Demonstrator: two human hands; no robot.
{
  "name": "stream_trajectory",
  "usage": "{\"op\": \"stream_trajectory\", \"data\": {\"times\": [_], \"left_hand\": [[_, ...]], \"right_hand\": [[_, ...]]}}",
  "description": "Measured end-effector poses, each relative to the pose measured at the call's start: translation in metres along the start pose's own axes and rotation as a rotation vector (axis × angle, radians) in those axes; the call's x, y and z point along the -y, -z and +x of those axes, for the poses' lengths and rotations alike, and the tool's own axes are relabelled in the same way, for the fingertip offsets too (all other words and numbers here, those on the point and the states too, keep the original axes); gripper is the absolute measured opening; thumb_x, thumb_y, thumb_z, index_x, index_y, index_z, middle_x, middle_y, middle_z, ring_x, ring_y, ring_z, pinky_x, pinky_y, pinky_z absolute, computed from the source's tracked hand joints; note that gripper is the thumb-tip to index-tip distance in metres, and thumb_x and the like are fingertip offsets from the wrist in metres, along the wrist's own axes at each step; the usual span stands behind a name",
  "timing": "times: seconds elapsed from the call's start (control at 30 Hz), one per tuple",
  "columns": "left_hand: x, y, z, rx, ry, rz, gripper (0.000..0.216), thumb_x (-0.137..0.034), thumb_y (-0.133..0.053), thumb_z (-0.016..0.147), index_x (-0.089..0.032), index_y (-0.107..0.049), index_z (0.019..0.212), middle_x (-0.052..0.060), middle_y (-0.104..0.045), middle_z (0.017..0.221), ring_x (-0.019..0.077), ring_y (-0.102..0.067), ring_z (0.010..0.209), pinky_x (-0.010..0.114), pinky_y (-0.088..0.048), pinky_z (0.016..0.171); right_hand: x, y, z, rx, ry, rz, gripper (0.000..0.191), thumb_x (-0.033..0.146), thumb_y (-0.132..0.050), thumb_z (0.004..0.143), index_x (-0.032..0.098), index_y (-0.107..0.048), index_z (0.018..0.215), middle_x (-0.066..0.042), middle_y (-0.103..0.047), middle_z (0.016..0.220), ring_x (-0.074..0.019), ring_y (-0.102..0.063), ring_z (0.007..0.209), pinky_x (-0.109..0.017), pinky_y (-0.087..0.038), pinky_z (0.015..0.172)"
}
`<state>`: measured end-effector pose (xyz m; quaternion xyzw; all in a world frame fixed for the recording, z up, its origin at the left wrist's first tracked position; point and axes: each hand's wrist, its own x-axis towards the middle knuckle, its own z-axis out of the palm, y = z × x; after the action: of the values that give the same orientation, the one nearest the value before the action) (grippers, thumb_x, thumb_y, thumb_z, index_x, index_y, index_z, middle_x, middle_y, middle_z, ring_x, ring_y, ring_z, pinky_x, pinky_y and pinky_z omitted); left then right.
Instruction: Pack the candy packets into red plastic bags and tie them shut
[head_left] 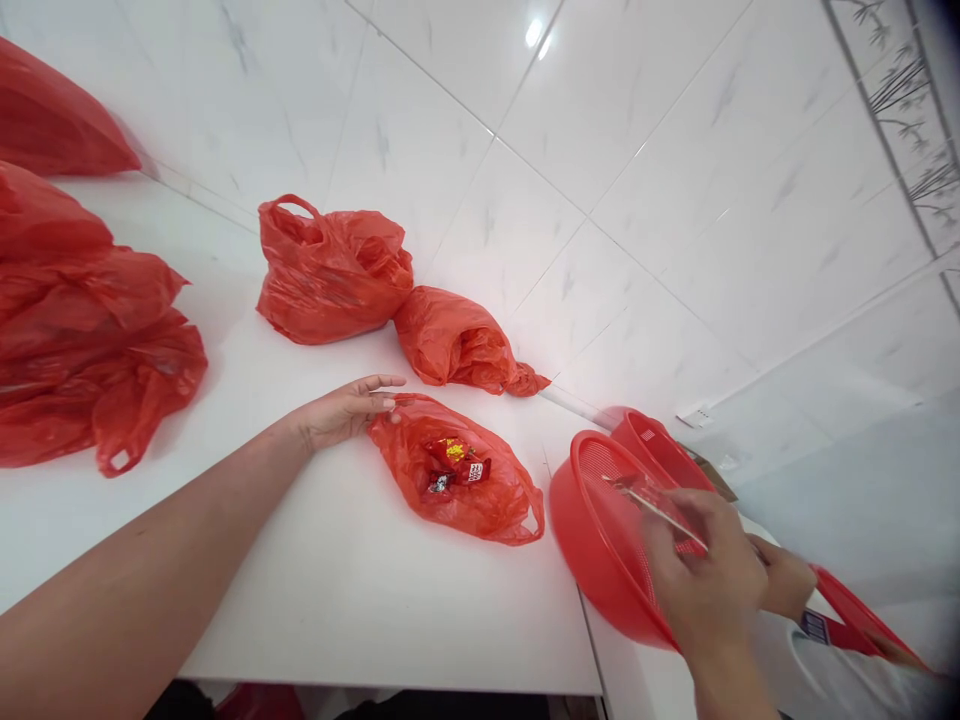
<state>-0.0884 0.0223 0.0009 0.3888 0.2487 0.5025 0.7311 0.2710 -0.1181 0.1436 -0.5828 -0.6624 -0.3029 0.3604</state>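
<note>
My left hand (346, 410) reaches across the white table (337, 590) and pinches the rim of an open red plastic bag (480, 500) lying flat. Small wrapped sweets (454, 465) in red and yellow show inside it. My right hand (705, 575) is closed on a thin, long wrapped item (637, 492) held over a red mesh basket (592, 530) at the table's right edge. Another hand (787, 578), apparently someone else's, sits just behind my right hand by the basket.
Two filled red bags (330, 270) (457, 340) rest against the white tiled wall. More red bags (82, 340) pile up at the left. A second red basket (652, 445) sits behind the first. A red rim (862, 615) shows lower right.
</note>
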Motion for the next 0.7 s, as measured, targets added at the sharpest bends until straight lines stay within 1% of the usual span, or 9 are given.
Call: {"op": "stream_trajectory", "data": {"times": [0.1, 0.17, 0.2, 0.3, 0.37, 0.43, 0.5, 0.6, 0.7], "left_hand": [[0.0, -0.001, 0.0, -0.003, -0.005, -0.001, 0.053, -0.02, -0.074, 0.068, -0.022, -0.053, 0.116, 0.005, -0.067, 0.093, 0.0149, -0.063, 0.077, 0.027, -0.048, 0.068], [0.0, -0.001, -0.001, -0.001, -0.009, -0.003, 0.052, -0.019, -0.074, 0.068, -0.021, -0.052, 0.116, 0.005, -0.067, 0.09, 0.0148, -0.063, 0.076, 0.027, -0.048, 0.068], [0.0, -0.002, -0.001, 0.003, -0.009, -0.004, 0.052, -0.019, -0.073, 0.069, -0.021, -0.052, 0.116, 0.005, -0.067, 0.09, 0.0147, -0.063, 0.076, 0.027, -0.048, 0.068], [-0.001, -0.003, -0.002, 0.005, -0.009, -0.009, 0.052, -0.019, -0.073, 0.069, -0.021, -0.051, 0.117, 0.005, -0.067, 0.09, 0.0147, -0.063, 0.076, 0.026, -0.047, 0.067], [-0.002, -0.004, -0.002, 0.0, -0.003, -0.014, 0.052, -0.018, -0.073, 0.069, -0.021, -0.051, 0.117, 0.005, -0.067, 0.091, 0.0148, -0.063, 0.076, 0.026, -0.048, 0.066], [-0.002, -0.004, -0.002, 0.001, -0.002, -0.024, 0.051, -0.017, -0.072, 0.069, -0.02, -0.052, 0.115, 0.005, -0.067, 0.089, 0.015, -0.064, 0.076, 0.026, -0.048, 0.067], [-0.003, -0.004, -0.001, 0.008, -0.006, -0.034, 0.049, -0.016, -0.072, 0.069, -0.02, -0.052, 0.114, 0.005, -0.067, 0.09, 0.015, -0.064, 0.075, 0.027, -0.048, 0.068], [-0.002, -0.002, 0.0, 0.009, -0.012, -0.04, 0.05, -0.015, -0.073, 0.068, -0.02, -0.053, 0.114, 0.006, -0.067, 0.094, 0.0149, -0.064, 0.075, 0.028, -0.049, 0.068], [-0.002, -0.001, 0.001, -0.01, -0.012, -0.025, 0.052, -0.016, -0.074, 0.067, -0.02, -0.053, 0.114, 0.006, -0.067, 0.093, 0.0147, -0.064, 0.076, 0.027, -0.048, 0.068]], "right_hand": [[0.042, 0.005, -0.007, -0.198, 0.201, 0.214, 0.014, 0.018, -0.059, 0.076, 0.02, -0.053, 0.088, -0.004, -0.059, 0.081, -0.0166, -0.056, 0.072, -0.029, -0.045, 0.066], [0.057, -0.007, -0.012, -0.236, 0.223, 0.323, 0.018, 0.014, -0.062, 0.074, 0.02, -0.053, 0.089, -0.004, -0.059, 0.083, -0.0168, -0.057, 0.076, -0.03, -0.046, 0.069], [0.061, -0.018, -0.015, -0.2, 0.192, 0.355, 0.017, 0.014, -0.061, 0.075, 0.02, -0.054, 0.089, -0.004, -0.059, 0.083, -0.0169, -0.057, 0.077, -0.03, -0.046, 0.069], [0.066, -0.056, -0.023, 0.174, 0.03, 0.352, 0.016, 0.021, -0.053, 0.08, 0.02, -0.055, 0.095, -0.004, -0.061, 0.09, -0.0168, -0.059, 0.076, -0.029, -0.047, 0.064], [0.065, -0.076, -0.029, 0.455, -0.035, 0.31, 0.034, 0.028, -0.052, 0.08, 0.022, -0.051, 0.113, -0.006, -0.06, 0.105, -0.0191, -0.06, 0.084, -0.03, -0.049, 0.065], [0.063, -0.084, -0.036, 0.585, -0.076, 0.284, 0.05, 0.033, -0.053, 0.08, 0.024, -0.041, 0.128, -0.008, -0.054, 0.119, -0.0225, -0.058, 0.099, -0.034, -0.05, 0.071], [0.059, -0.084, -0.045, 0.557, -0.126, 0.273, 0.052, 0.035, -0.051, 0.082, 0.024, -0.039, 0.131, -0.009, -0.048, 0.128, -0.0243, -0.051, 0.111, -0.037, -0.049, 0.081], [0.05, -0.081, -0.061, 0.417, -0.161, 0.244, 0.047, 0.037, -0.05, 0.083, 0.023, -0.045, 0.127, -0.01, -0.037, 0.137, -0.0268, -0.039, 0.125, -0.043, -0.04, 0.097], [0.04, -0.081, -0.081, 0.38, -0.218, 0.247, 0.049, 0.039, -0.051, 0.082, 0.021, -0.046, 0.127, -0.012, -0.028, 0.143, -0.0298, -0.029, 0.131, -0.047, -0.033, 0.102]]}}
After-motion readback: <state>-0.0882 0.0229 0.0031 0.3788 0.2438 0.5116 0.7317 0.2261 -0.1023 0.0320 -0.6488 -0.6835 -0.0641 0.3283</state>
